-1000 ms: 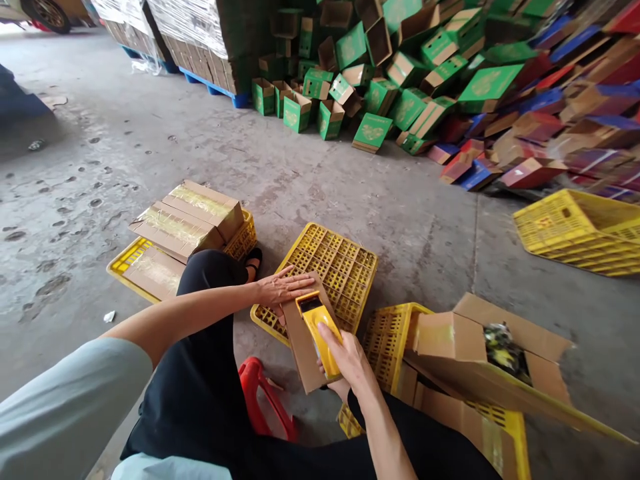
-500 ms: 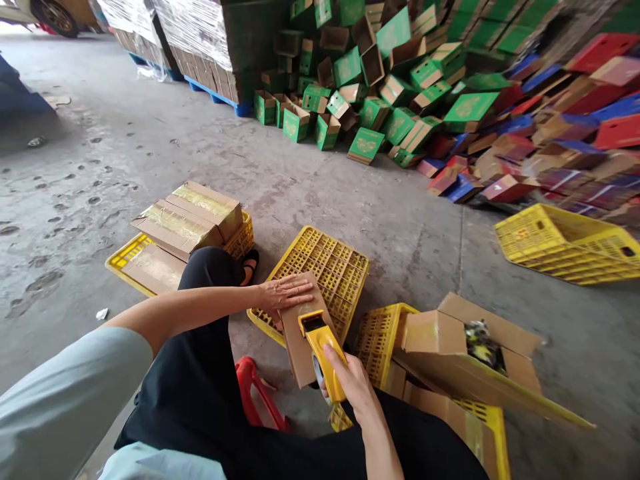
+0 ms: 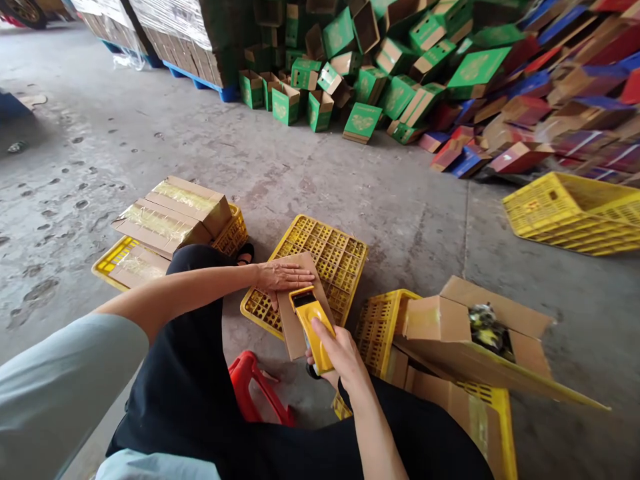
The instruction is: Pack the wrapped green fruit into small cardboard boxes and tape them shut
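A small brown cardboard box [image 3: 293, 327] lies on an overturned yellow plastic crate [image 3: 330, 257] in front of my knees. My left hand [image 3: 283, 275] rests flat on the box's far end, fingers stretched out. My right hand [image 3: 337, 353] is closed round a yellow tape dispenser [image 3: 311, 323], whose head sits on the top of the box near its middle. The tape roll shows as a dark edge under my right hand.
Taped brown boxes [image 3: 173, 213] are stacked on a yellow crate at my left. An open carton [image 3: 475, 333] rests on yellow crates at my right. A red stool [image 3: 255, 393] is under me. Green, red and blue cartons [image 3: 450, 80] are heaped behind. Another yellow crate [image 3: 575, 213] lies far right.
The tape dispenser slid back toward me along the box and has since moved forward again onto its top. My left hand has stayed flat on the box's far end.
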Motion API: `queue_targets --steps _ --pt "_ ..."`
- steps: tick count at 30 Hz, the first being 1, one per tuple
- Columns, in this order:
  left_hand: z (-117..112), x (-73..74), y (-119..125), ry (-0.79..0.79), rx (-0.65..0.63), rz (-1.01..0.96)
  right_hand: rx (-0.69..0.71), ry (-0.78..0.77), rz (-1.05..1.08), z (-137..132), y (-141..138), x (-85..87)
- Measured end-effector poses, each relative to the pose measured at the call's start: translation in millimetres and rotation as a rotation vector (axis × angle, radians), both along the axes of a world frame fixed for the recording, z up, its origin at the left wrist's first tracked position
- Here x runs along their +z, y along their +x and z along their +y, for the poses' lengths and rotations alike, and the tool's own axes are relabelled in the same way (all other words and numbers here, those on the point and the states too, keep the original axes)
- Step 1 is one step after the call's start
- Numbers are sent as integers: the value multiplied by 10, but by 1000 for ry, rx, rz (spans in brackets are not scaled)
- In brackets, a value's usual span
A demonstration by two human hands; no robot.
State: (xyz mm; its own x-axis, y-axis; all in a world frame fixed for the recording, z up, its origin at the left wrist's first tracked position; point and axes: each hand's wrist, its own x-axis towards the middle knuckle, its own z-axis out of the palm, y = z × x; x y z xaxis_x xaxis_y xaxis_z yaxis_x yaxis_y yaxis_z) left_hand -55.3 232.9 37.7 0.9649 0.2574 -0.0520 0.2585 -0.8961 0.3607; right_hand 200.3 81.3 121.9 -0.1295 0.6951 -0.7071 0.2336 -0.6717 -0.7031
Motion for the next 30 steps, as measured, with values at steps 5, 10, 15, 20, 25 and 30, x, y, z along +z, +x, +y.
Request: queue_targets --steps 5,10,15,20,25,30 --pt "-64 24 71 -37 -7 67 -2 -30 10 104 -22 -56" --pt "-131 -65 33 -37 -8 29 -4 -16 -7 -12 50 -63" --pt "-81 -60 31 -50 2 14 4 -76 -57 -313 261 -96" --pt "-118 -17 44 -61 20 5 11 -48 -70 -424 322 -166" --pt "-305 27 92 -24 24 -4 0 -63 -85 -423 292 -175" --pt "-474 23 207 -51 -85 -28 -10 -33 -88 -479 274 -122"
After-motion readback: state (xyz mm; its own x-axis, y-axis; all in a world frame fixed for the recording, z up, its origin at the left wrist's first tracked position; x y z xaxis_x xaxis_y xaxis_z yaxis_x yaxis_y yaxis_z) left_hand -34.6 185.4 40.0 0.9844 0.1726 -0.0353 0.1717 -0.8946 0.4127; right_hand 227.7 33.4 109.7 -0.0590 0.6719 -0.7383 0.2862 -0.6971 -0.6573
